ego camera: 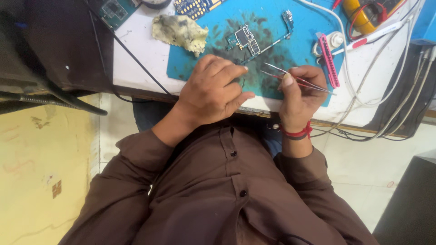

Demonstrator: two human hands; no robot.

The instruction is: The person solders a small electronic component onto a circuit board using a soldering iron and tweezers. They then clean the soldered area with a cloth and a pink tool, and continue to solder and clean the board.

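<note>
Two hands are at work over the near edge of your bench (pixel 141 59), both above a stained blue work mat (pixel 272 27).

Item: your left hand (pixel 213 90). It is loosely curled, knuckles up, fingertips pressed down on the mat's front edge. A thin curved wire or ring shows just past its fingertips; you cannot tell from this view whether the hand grips it.

Item: your right hand (pixel 297 95). It is closed on a pair of metal tweezers (pixel 295 80), pinched between thumb and forefinger. The tips point left toward your left hand and hang just above the mat, well short of the board. A red band (pixel 297 133) circles that wrist.

Item: a small phone circuit board (pixel 245 38). It lies flat on the darkest patch of the mat, just beyond your left hand, apart from both hands. A narrow board strip (pixel 287 20) lies to its right.

Item: a dirty yellow rag (pixel 179 31), crumpled at the mat's left corner.

Item: a pink tool (pixel 328 59), lying across the mat's right edge, beside a small white bottle (pixel 336 40).

Item: white cables (pixel 390 81) looping over the bench's right side, below a yellow multimeter (pixel 368 11).

Item: a green circuit board (pixel 114 11) at the far left, with a black cable (pixel 131 54) running past it.
</note>
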